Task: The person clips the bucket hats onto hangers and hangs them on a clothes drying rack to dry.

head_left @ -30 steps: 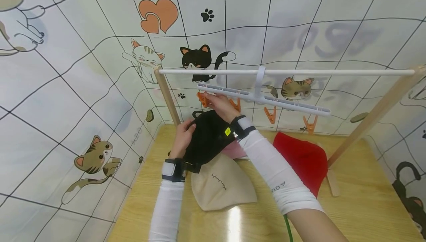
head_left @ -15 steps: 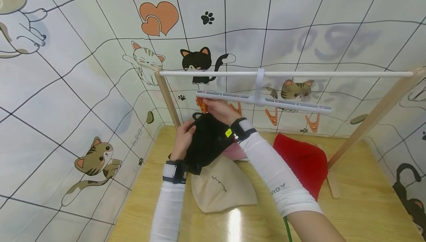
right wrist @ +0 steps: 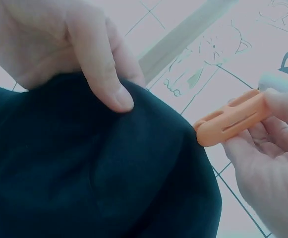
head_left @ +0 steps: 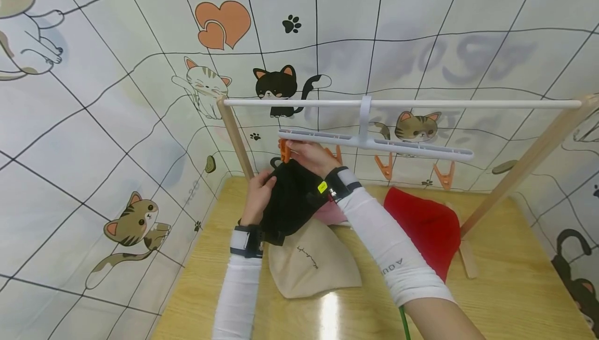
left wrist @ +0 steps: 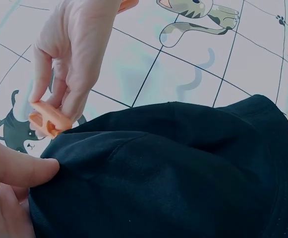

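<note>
My left hand (head_left: pixel 258 197) pinches the edge of a black cloth hat (head_left: pixel 291 207) between thumb and fingers, holding it up under the left end of a white clip hanger (head_left: pixel 318 137). My right hand (head_left: pixel 311 157) squeezes an orange clothespin (right wrist: pixel 233 119) that hangs from that end. In the right wrist view the clothespin's tip meets the hat's upper edge, close beside my left thumb (right wrist: pixel 116 96). In the left wrist view the hat's stitched part (left wrist: pixel 282 173) lies at the right. My right forearm hides part of the hat in the head view.
The hanger hooks over a white rod (head_left: pixel 444 103) on wooden posts (head_left: pixel 529 166). More orange clothespins (head_left: pixel 385 167) dangle along it. On the table (head_left: pixel 510 288) lie a beige hat (head_left: pixel 313 264), a red hat (head_left: pixel 423 225) and something pink (head_left: pixel 331 213), partly covered.
My right hand has drawn the clothespin down toward the hat, and the hanger's left end has dipped with it. My left hand has barely moved and keeps its pinch on the hat.
</note>
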`<state>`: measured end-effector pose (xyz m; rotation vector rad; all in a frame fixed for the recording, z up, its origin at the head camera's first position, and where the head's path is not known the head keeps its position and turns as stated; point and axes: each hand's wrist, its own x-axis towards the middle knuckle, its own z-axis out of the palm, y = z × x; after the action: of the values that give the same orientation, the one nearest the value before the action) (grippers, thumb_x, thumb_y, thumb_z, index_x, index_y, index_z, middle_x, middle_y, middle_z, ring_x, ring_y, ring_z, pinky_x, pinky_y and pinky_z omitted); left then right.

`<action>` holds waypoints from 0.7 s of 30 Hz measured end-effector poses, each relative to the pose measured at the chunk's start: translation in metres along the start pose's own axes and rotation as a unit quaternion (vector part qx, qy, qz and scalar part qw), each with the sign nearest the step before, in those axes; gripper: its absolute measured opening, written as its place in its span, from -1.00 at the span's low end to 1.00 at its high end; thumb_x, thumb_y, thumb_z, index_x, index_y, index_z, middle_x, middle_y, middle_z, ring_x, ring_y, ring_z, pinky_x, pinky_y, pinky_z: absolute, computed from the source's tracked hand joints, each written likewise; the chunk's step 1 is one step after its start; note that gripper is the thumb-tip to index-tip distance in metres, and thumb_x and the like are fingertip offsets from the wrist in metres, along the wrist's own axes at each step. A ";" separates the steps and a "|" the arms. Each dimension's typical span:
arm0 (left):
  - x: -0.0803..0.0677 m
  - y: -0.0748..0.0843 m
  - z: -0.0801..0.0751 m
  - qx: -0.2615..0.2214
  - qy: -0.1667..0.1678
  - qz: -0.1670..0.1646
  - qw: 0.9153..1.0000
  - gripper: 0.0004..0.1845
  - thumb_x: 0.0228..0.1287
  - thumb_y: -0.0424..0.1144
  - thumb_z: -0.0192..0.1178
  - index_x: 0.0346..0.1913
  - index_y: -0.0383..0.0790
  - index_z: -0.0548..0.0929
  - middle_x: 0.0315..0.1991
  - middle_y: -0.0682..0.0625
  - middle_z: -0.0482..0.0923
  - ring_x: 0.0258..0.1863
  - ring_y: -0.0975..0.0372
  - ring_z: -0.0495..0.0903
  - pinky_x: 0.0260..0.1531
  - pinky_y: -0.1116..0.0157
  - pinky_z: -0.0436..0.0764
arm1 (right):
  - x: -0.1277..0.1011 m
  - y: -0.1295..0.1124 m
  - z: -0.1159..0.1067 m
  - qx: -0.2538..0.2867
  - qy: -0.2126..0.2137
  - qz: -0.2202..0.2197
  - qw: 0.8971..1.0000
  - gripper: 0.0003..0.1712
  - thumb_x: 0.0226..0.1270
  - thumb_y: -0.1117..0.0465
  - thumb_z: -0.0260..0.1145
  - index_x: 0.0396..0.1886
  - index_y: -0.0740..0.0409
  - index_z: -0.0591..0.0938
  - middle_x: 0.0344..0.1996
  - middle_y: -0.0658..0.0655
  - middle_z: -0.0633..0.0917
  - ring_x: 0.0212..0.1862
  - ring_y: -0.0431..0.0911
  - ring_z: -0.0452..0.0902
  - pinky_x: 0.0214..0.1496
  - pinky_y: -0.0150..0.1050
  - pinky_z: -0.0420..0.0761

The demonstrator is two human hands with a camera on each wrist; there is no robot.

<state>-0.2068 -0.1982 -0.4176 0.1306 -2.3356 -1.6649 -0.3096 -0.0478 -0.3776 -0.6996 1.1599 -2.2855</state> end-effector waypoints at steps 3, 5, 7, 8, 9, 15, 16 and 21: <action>0.001 0.000 0.001 0.004 0.003 -0.005 1.000 -0.83 0.41 -0.39 0.03 -0.28 -0.45 0.56 -0.40 -0.14 0.43 -0.31 0.03 0.38 -0.26 0.18 0.36 | 0.000 0.001 0.004 0.008 -0.004 0.003 1.000 -0.57 0.45 0.53 -0.07 -0.18 0.10 0.69 -0.21 0.13 0.65 -0.05 0.03 0.46 0.17 -0.14 0.43; 0.001 0.001 0.002 0.006 0.005 -0.009 1.000 -0.82 0.41 -0.37 0.03 -0.24 -0.45 0.58 -0.36 -0.16 0.46 -0.28 0.02 0.40 -0.22 0.16 0.37 | -0.001 0.002 0.005 0.009 -0.001 0.009 1.000 -0.56 0.45 0.54 -0.07 -0.19 0.09 0.70 -0.20 0.13 0.65 -0.06 0.01 0.48 0.19 -0.13 0.42; 0.001 0.002 0.003 0.007 0.007 -0.012 1.000 -0.81 0.42 -0.35 0.03 -0.21 -0.45 0.59 -0.33 -0.17 0.48 -0.26 0.01 0.41 -0.20 0.14 0.38 | -0.002 0.002 0.007 0.006 0.007 0.017 1.000 -0.55 0.45 0.53 -0.07 -0.21 0.09 0.71 -0.19 0.13 0.65 -0.07 -0.01 0.49 0.21 -0.12 0.42; 0.001 0.003 0.003 0.005 0.007 -0.014 1.000 -0.81 0.42 -0.35 0.04 -0.20 -0.45 0.60 -0.33 -0.18 0.48 -0.25 0.00 0.41 -0.19 0.13 0.38 | -0.002 0.003 0.007 0.004 0.012 0.022 1.000 -0.56 0.45 0.53 -0.06 -0.22 0.09 0.71 -0.19 0.13 0.64 -0.07 -0.02 0.49 0.22 -0.12 0.41; 0.001 0.003 0.003 0.004 0.008 -0.014 1.000 -0.81 0.42 -0.35 0.03 -0.20 -0.45 0.60 -0.33 -0.18 0.48 -0.25 0.00 0.41 -0.20 0.13 0.38 | -0.003 0.003 0.007 0.002 0.017 0.025 1.000 -0.56 0.46 0.53 -0.06 -0.22 0.08 0.71 -0.19 0.13 0.64 -0.07 -0.03 0.49 0.23 -0.11 0.40; 0.002 0.003 0.001 -0.017 -0.001 -0.013 1.000 -0.81 0.41 -0.38 0.02 -0.21 -0.46 0.59 -0.33 -0.20 0.50 -0.25 0.02 0.42 -0.19 0.15 0.38 | -0.002 0.003 0.002 -0.005 0.033 0.028 0.999 -0.59 0.45 0.52 -0.03 -0.21 0.10 0.70 -0.17 0.12 0.66 -0.03 0.00 0.49 0.28 -0.06 0.35; 0.002 0.004 0.000 -0.023 -0.004 -0.013 1.000 -0.81 0.42 -0.38 0.01 -0.20 -0.47 0.59 -0.31 -0.21 0.51 -0.24 0.02 0.42 -0.18 0.15 0.39 | -0.002 0.003 0.002 -0.008 0.033 0.027 0.999 -0.60 0.44 0.52 -0.03 -0.20 0.10 0.69 -0.17 0.12 0.66 -0.02 0.01 0.49 0.28 -0.06 0.34; -0.003 0.012 -0.004 -0.028 -0.011 -0.008 1.000 -0.80 0.42 -0.40 0.00 -0.17 -0.48 0.60 -0.27 -0.27 0.52 -0.22 -0.02 0.43 -0.14 0.14 0.39 | -0.001 0.002 -0.001 -0.023 0.030 0.021 0.999 -0.62 0.43 0.53 -0.02 -0.17 0.10 0.67 -0.11 0.20 0.63 0.00 0.04 0.47 0.29 -0.07 0.34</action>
<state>-0.2023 -0.1967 -0.4052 0.1210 -2.3066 -1.7450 -0.3093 -0.0476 -0.3800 -0.6223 1.2469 -2.2642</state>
